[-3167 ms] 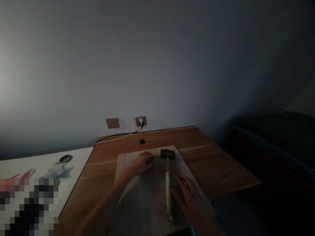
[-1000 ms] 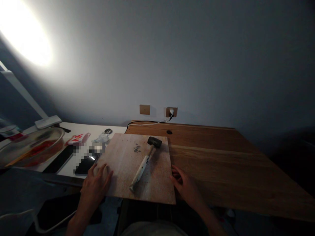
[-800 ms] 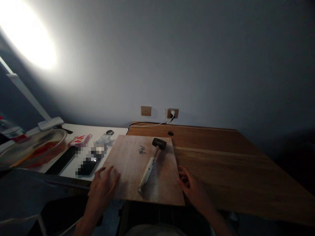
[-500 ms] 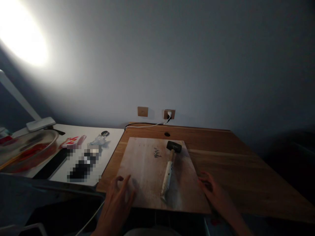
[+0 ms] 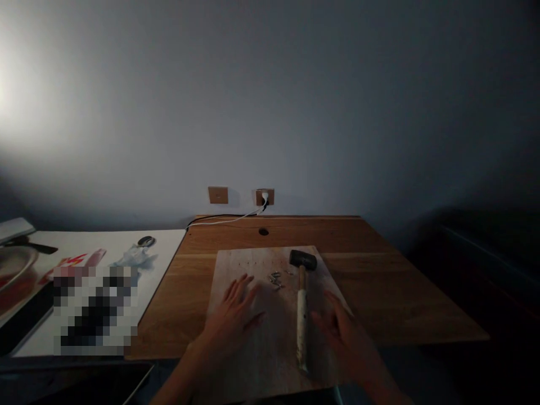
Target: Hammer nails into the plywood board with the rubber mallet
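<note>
A pale wooden board (image 5: 270, 349) lies on the brown wooden table. On its right side rests a mallet (image 5: 302, 309) with a black head and a white-wrapped handle pointing toward me. A small heap of metal screws or nails (image 5: 275, 279) lies left of the mallet head, and a row of tiny dark marks runs along the board's far part. My left hand (image 5: 234, 306) is over the board's left half, fingers spread, holding nothing. Close to the right of the mallet handle is my right hand (image 5: 340, 326), its fingers apart and somewhat blurred, not gripping the handle.
The brown table (image 5: 388, 298) stands against the wall, where a plug sits in a socket (image 5: 265, 197) with cables trailing left. On a white table (image 5: 164, 247) at left are a crumpled plastic bag (image 5: 134, 257), a bowl (image 5: 17, 264) and a dark flat object (image 5: 27, 320).
Both hands have moved inward from the board's side edges to over it. The view has turned right, and the board with the mallet appears rotated and nearer.
</note>
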A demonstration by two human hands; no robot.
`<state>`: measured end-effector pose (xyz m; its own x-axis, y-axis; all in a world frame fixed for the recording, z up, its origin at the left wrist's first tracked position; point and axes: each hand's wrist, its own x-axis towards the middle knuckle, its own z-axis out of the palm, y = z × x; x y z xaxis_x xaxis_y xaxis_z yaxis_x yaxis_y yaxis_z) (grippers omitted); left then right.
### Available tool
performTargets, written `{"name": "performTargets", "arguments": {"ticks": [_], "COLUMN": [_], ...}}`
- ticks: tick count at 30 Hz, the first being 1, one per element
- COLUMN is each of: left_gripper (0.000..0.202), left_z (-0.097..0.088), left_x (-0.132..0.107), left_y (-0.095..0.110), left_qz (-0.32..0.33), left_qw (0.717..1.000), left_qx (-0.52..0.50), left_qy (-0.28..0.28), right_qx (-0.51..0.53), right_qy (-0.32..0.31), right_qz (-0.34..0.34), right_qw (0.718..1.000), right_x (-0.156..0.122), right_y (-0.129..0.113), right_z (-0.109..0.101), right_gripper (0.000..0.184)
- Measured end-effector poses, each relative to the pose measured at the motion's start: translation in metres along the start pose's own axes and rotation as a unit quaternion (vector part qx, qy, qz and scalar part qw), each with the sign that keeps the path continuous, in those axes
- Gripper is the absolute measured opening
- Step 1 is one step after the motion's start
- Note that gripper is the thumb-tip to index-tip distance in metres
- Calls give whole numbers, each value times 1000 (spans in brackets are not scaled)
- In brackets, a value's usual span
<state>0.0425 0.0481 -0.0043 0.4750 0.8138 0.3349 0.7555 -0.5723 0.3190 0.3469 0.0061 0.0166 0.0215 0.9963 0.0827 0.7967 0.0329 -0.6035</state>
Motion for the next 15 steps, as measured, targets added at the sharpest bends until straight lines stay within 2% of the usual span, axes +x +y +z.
{"name": "performTargets", "arguments": {"ticks": [1,2,4,7,11,15], "left_gripper": [63,67,65,57,51,48], "left_z": [6,11,21,31,41,54], "left_x": [18,35,64,90,105,120], "left_y": [0,0,-1,0,6,20], "left_qz": [27,47,69,101,141,184], "left_qw": [999,997,991,984,980,971], "left_qx": [-7,-18,-49,-84,-81,-85], "left_qy": [-30,-61,-102,-118,-118,-128], "right_qx": [-8,-23,-52,-65,-35,-38], "right_qy": [-43,-59,-64,-61,-33,-29], "right_qz": [-6,-6,-3,-6,-9,52], "right_qw": [999,998,997,996,999,997], "right_x": [2,5,11,19,21,20], "right_y": [-14,-26,-44,-48,-11,37], "right_z": [5,10,18,22,7,-22], "right_gripper": [64,65,66,65,61,63]}}
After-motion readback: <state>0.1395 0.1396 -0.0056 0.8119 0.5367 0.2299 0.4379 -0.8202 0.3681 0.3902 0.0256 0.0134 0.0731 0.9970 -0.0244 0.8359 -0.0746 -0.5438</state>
